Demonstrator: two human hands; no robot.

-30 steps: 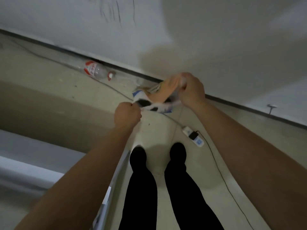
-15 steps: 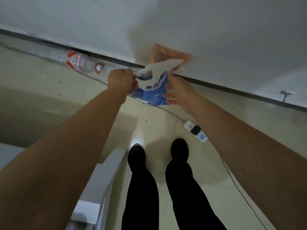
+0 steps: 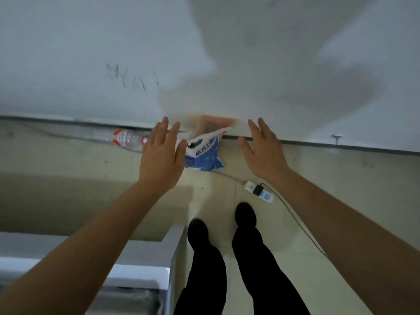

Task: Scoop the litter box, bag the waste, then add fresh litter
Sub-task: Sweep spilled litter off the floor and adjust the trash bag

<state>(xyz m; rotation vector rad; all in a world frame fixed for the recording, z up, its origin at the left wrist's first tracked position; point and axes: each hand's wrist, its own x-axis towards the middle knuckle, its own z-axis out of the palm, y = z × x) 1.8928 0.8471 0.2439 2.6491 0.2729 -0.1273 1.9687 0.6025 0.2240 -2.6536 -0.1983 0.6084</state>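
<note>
Down at the foot of the wall (image 3: 91, 42), between the two hands, I see the litter bag (image 3: 204, 155). It is blue and white with dark print, its top is crumpled and open, and it leans toward the wall. Behind its top sits something orange (image 3: 213, 123), too blurred for me to name.

The left hand (image 3: 160, 155) is held flat with the fingers straight and a little spread, and it holds nothing. Its thumb lies over the bag's left edge in my view, but I cannot tell whether it touches. The right hand (image 3: 263, 151) is also wide open, with fingers straight and the thumb out. It sits just right of the bag, apart from it, and is empty.

Left of the left hand, a clear plastic bottle (image 3: 123, 137) with a red label lies on its side along the skirting. On the pale floor (image 3: 341, 201) near the bag's lower right is a white power strip (image 3: 259, 191) with a black plug in it. A dark cable (image 3: 295, 221) trails off to the right.

Below that I see two legs (image 3: 256, 269) in black trousers and black shoes (image 3: 197, 230). The corner of a grey-white cabinet (image 3: 145, 253) sits at lower left. Dark scribbles (image 3: 131, 78) mark the wall above the bottle.
</note>
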